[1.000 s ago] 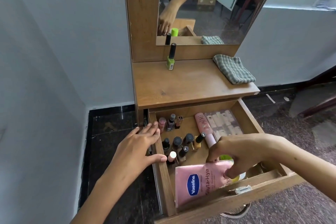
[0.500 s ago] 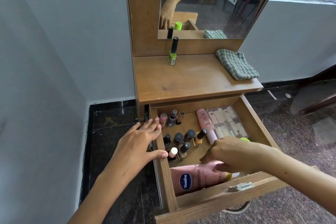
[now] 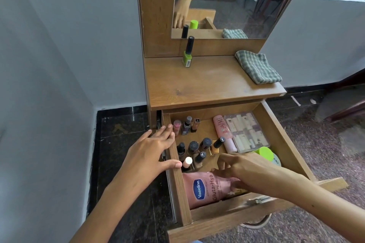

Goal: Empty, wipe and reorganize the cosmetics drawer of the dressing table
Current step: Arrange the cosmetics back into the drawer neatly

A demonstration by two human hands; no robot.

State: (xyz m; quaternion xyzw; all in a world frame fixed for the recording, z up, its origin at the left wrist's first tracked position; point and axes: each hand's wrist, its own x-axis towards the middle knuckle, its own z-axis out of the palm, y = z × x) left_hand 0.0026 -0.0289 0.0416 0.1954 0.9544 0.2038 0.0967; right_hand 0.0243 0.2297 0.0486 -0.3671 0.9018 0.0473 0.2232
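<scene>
The wooden drawer (image 3: 280, 136) is pulled out under the dressing table's top (image 3: 207, 85). Inside, a pink Vaseline pouch (image 3: 203, 189) lies flat against the front wall. Several nail polish bottles (image 3: 193, 147) stand at the left, a pink tube (image 3: 223, 130) and a clear case of small tubes (image 3: 246, 132) lie at the back right, and a green-lidded jar (image 3: 263, 153) sits at the right. My left hand (image 3: 150, 152) rests with straight fingers on the drawer's left wall. My right hand (image 3: 245, 171) hovers over the pouch with loosely curled fingers, thumb touching it.
A green nail polish bottle (image 3: 187, 55) stands at the back of the tabletop below the mirror (image 3: 227, 2). A folded checked cloth (image 3: 256, 67) lies at the tabletop's right edge. A grey wall is at the left, dark floor tiles below.
My right hand lowered the tilted Vaseline pouch flat into the drawer's front and let go of it. My left hand stayed on the drawer's left wall.
</scene>
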